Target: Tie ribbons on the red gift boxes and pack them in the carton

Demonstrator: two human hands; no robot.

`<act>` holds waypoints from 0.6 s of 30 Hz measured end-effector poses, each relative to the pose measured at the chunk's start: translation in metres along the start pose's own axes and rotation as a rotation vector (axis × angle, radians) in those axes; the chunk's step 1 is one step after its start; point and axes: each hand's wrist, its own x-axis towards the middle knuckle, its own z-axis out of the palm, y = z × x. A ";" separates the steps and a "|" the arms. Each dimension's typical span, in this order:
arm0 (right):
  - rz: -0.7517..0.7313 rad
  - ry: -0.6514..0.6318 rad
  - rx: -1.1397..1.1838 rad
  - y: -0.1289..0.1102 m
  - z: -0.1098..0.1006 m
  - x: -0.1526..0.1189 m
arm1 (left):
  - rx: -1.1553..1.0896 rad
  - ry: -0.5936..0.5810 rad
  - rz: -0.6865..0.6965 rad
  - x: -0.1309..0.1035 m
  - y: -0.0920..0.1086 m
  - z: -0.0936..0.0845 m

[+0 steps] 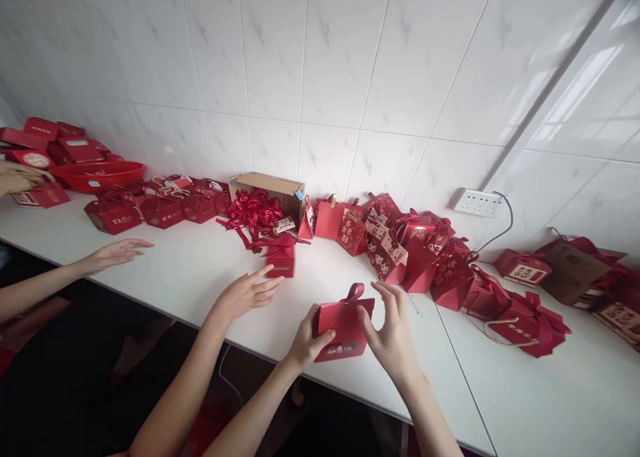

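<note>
A red gift box (341,327) with a ribbon loop (356,292) on top stands upright near the table's front edge, with a small see-through window low on its front. My left hand (307,342) is closed on its left side, the thumb across the front. Beside the right edge, my right hand (393,330) is open, thumb and fingers spread; its thumb overlaps the box edge, and I cannot tell whether it touches.
A co-worker's hand (245,296) reaches toward a small red box (281,260). Behind it, a cardboard box (270,182) spills red ribbons (255,210). Several finished-looking red boxes (453,277) line the wall. A power strip (477,202) hangs there; a red basin (97,174) stands far left.
</note>
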 end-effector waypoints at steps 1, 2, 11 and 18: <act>0.023 -0.064 0.030 0.006 -0.001 -0.001 | 0.045 -0.082 0.024 -0.001 -0.010 -0.008; 0.040 -0.133 0.068 0.010 -0.001 -0.002 | 0.104 -0.159 0.039 -0.003 -0.019 -0.015; -0.004 -0.072 0.221 0.023 0.013 -0.019 | 0.408 -0.215 -0.041 -0.042 -0.074 -0.030; -0.046 0.082 0.170 0.024 0.028 -0.022 | 0.318 -0.013 -0.017 -0.041 -0.057 -0.037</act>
